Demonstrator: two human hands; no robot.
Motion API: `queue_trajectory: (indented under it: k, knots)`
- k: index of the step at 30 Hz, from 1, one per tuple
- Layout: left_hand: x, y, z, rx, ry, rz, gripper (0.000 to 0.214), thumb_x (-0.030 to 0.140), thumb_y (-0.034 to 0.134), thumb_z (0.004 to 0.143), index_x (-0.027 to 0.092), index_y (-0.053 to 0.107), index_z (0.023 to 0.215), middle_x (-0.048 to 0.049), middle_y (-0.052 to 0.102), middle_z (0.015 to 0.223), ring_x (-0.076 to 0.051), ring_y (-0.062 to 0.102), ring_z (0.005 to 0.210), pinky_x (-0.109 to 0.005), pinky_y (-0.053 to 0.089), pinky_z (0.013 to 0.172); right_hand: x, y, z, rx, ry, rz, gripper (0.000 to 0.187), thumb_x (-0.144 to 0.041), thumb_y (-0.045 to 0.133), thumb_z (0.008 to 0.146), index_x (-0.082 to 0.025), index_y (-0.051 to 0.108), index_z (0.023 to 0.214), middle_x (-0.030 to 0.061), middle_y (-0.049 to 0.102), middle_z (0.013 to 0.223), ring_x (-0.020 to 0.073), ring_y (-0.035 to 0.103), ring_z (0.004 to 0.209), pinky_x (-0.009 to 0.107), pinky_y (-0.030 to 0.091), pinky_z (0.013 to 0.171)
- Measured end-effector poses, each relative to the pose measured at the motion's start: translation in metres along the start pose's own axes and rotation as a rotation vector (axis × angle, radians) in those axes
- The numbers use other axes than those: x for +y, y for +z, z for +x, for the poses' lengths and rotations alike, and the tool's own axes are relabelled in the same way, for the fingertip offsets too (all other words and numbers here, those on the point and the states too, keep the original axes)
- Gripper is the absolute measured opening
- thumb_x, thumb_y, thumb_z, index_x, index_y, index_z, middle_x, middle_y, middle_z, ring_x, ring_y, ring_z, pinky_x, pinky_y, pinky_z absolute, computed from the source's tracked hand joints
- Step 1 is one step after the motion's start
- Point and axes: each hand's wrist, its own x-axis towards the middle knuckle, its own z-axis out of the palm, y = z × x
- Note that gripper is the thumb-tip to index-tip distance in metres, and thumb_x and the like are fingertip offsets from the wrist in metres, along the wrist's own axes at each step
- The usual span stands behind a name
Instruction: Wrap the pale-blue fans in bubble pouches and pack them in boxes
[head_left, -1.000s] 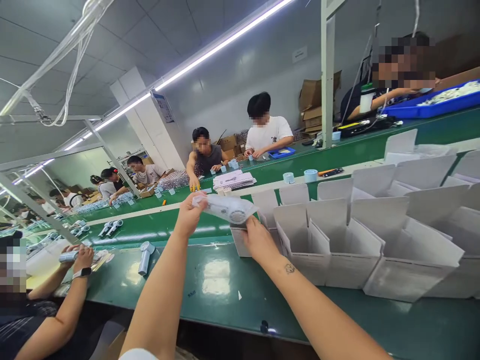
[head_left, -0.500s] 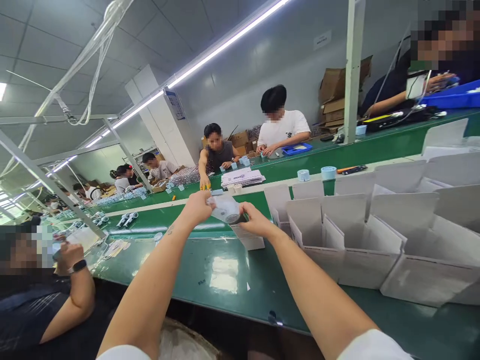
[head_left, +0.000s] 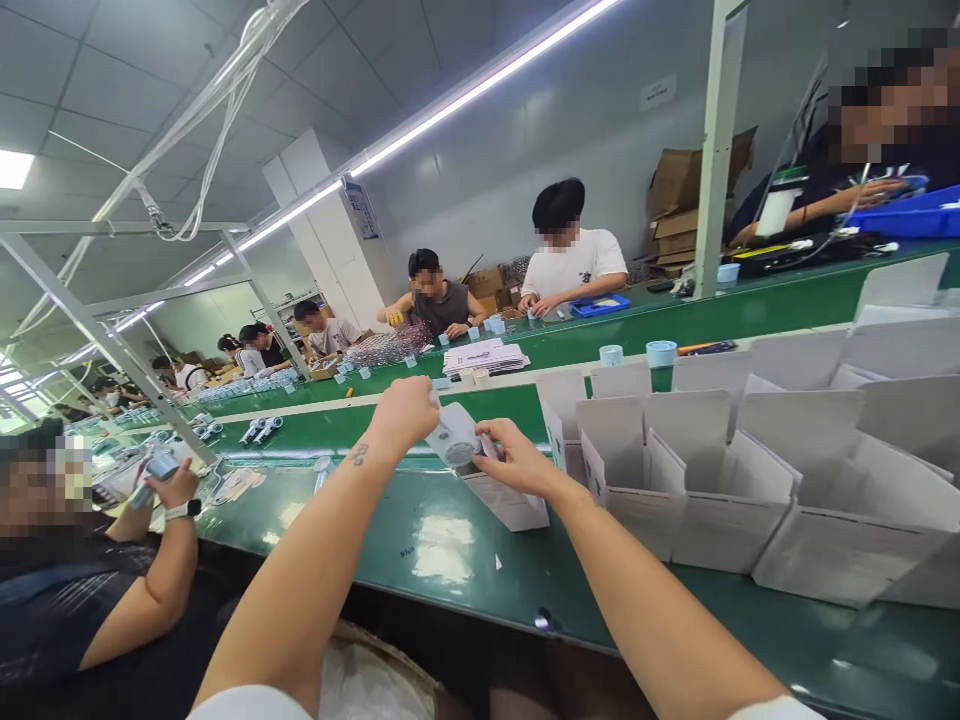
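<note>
Both my hands are stretched out over a green conveyor belt (head_left: pixel 450 560). My left hand (head_left: pixel 405 410) is closed on the top of a small white device in a clear plastic bag (head_left: pixel 456 437). My right hand (head_left: pixel 514 458) pinches the bag's right side, fingers curled. The bagged device sits tilted at the mouth of a small white carton (head_left: pixel 514 505) that lies on the belt just below my hands.
A row of open white cartons (head_left: pixel 697 490) fills the belt to the right. A person's arm with a wristwatch (head_left: pixel 161 560) works at my left. Several people sit across the belt. Tape rolls (head_left: pixel 660 352) and a paper stack (head_left: pixel 484 357) lie beyond.
My hands came together and lowered the bagged device from mid-air down to the small carton's opening. The bag is now bunched shorter between my hands.
</note>
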Motion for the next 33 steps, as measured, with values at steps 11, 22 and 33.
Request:
queue_trajectory:
  k: [11,22,33]
  knots:
    - [0.051,0.026,0.014,-0.229,0.486,-0.149,0.007,0.019,0.06,0.081,0.016,0.066,0.084,-0.0067,0.069,0.085,-0.023,0.064,0.085,-0.031,0.048,0.074,0.009,-0.004,-0.021,0.215,0.093,0.012,0.054,-0.057,0.068,0.073,-0.022,0.05,0.109,0.0052,0.059,0.1,0.0248,0.059,0.088,0.036,0.049,0.073]
    - [0.032,0.103,-0.024,-0.142,0.62,-0.138,0.024,0.028,0.044,0.097,0.02,0.063,0.109,-0.0105,0.065,0.126,-0.028,0.05,0.129,-0.063,0.029,0.113,0.026,-0.003,-0.045,0.105,0.12,0.041,0.091,-0.028,0.075,0.06,-0.023,0.026,0.136,0.0158,0.044,0.139,0.0308,0.05,0.127,0.048,0.043,0.103]
    - [0.025,0.122,0.004,-0.237,0.431,-0.131,0.013,0.02,0.059,0.086,0.019,0.073,0.085,-0.0104,0.066,0.114,-0.026,0.057,0.11,-0.036,0.052,0.09,0.037,-0.001,-0.086,0.202,0.067,-0.137,0.069,-0.028,0.053,0.086,-0.027,0.023,0.149,0.0137,0.022,0.159,0.032,0.021,0.149,0.059,0.029,0.117]
